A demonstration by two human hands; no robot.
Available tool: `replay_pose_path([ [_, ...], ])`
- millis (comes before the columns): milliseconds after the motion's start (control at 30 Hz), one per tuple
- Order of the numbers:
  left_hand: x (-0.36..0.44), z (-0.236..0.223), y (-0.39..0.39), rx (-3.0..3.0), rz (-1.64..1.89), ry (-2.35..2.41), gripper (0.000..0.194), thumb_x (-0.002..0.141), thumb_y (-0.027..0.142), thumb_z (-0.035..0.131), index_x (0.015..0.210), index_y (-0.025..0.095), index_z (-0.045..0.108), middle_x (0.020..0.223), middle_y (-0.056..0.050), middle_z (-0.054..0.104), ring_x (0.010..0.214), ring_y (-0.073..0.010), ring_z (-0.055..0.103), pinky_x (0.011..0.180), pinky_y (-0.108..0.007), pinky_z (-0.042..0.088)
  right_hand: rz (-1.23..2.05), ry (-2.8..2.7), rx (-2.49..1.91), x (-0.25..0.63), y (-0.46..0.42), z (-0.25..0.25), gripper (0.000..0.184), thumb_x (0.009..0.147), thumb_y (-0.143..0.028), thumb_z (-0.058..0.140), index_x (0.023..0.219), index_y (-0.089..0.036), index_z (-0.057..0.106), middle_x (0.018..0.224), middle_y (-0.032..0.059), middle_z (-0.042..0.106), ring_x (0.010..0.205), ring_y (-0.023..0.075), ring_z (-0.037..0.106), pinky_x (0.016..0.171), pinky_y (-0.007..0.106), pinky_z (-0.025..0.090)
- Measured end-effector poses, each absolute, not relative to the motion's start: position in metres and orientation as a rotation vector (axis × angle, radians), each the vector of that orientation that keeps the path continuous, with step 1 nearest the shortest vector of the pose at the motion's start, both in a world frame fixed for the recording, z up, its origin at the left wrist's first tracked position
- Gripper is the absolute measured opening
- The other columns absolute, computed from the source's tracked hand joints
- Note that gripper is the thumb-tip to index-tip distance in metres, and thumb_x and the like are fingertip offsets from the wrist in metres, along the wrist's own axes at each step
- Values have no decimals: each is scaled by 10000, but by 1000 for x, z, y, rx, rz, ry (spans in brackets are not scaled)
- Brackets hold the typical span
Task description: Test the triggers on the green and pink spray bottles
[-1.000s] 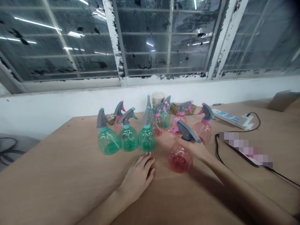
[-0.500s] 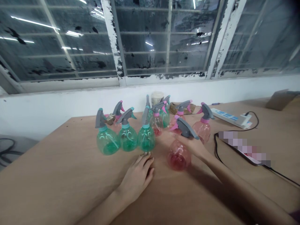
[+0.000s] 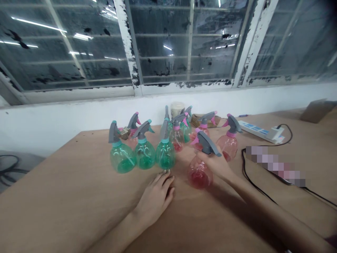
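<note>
My right hand (image 3: 214,163) grips a pink spray bottle (image 3: 199,177) around its neck, below a grey head with a pink trigger; the bottle tilts slightly. Red liquid lies in its bottom. Flat on the table, my left hand (image 3: 158,191) has its fingers stretched out, the tips close to a green spray bottle (image 3: 165,154). Two more green bottles, a middle one (image 3: 144,154) and a left one (image 3: 122,158), stand in a row with it. Behind the right hand is another pink spray bottle (image 3: 228,144), and a clear pinkish one (image 3: 177,137) stands behind the green row.
Farther back are a white tub (image 3: 177,108), a brown packet (image 3: 200,120) and more spray bottles. To the right lie a power strip (image 3: 259,131), a blurred-out phone-like device (image 3: 273,167) with a black cable, and a cardboard piece (image 3: 317,110). A wall and window bound the table (image 3: 65,196).
The pink bottle in my right hand has shifted slightly back and to the left, and is a little more upright. My left hand stays in place on the table.
</note>
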State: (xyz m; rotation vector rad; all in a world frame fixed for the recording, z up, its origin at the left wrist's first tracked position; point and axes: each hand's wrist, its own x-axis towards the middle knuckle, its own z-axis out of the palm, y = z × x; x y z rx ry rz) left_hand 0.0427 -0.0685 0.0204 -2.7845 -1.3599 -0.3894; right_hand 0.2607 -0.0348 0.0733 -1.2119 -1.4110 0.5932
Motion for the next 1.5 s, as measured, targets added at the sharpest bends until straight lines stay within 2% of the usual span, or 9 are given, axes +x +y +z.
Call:
replay_pose_path([
  [167, 42, 21, -68, -2779, -401, -1348, 321, 899, 203, 442, 1198, 131, 534, 1300, -111, 531, 1226, -247, 460, 1001, -417, 424, 664, -1427, -1089, 252, -26, 72, 241, 697, -278, 600, 932, -229, 630, 710, 5, 642, 630, 161, 569, 607, 295, 448],
  [367, 40, 15, -66, -2769, -462, -1303, 320, 909, 229, 425, 1197, 138, 531, 1302, -111, 530, 1235, -249, 452, 999, -423, 427, 658, -1481, -1008, 243, -15, 75, 259, 723, -294, 595, 974, -237, 622, 701, -2, 633, 705, 175, 592, 699, 321, 472],
  [567, 40, 13, -66, -2773, -471, -1315, 326, 909, 238, 432, 1202, 136, 531, 1297, -113, 533, 1232, -249, 454, 1005, -417, 420, 616, -1461, -1067, 239, -14, 76, 211, 719, -362, 624, 878, -224, 607, 699, -12, 591, 600, 141, 525, 619, 292, 456],
  [767, 41, 15, -67, -2780, -459, -1324, 320, 908, 232, 436, 1194, 132, 536, 1298, -116, 531, 1228, -250, 457, 1004, -423, 421, 646, -1447, -1030, 234, -11, 82, 282, 712, -473, 625, 752, -202, 557, 670, -22, 559, 604, 128, 507, 620, 273, 434],
  [1000, 41, 16, -68, -2781, -468, -1330, 318, 911, 252, 428, 1194, 148, 531, 1301, -107, 531, 1234, -240, 453, 1003, -414, 423, 685, -1448, -1052, 228, -8, 86, 326, 698, -505, 631, 674, -195, 532, 620, -35, 520, 562, 111, 475, 552, 247, 405],
  [1233, 41, 16, -69, -2772, -412, -1332, 332, 912, 235, 428, 1212, 130, 525, 1313, -107, 521, 1238, -241, 445, 1028, -415, 394, 627, -1488, -944, 226, -3, 82, 319, 734, -462, 603, 908, -195, 599, 729, -7, 589, 652, 137, 521, 639, 276, 430],
  [1500, 42, 18, -69, -2781, -417, -1340, 333, 913, 238, 426, 1205, 121, 534, 1309, -114, 524, 1228, -246, 456, 1016, -410, 409, 574, -1508, -1011, 229, -3, 76, 306, 732, -448, 616, 902, -194, 599, 649, -32, 529, 561, 114, 448, 573, 258, 401],
])
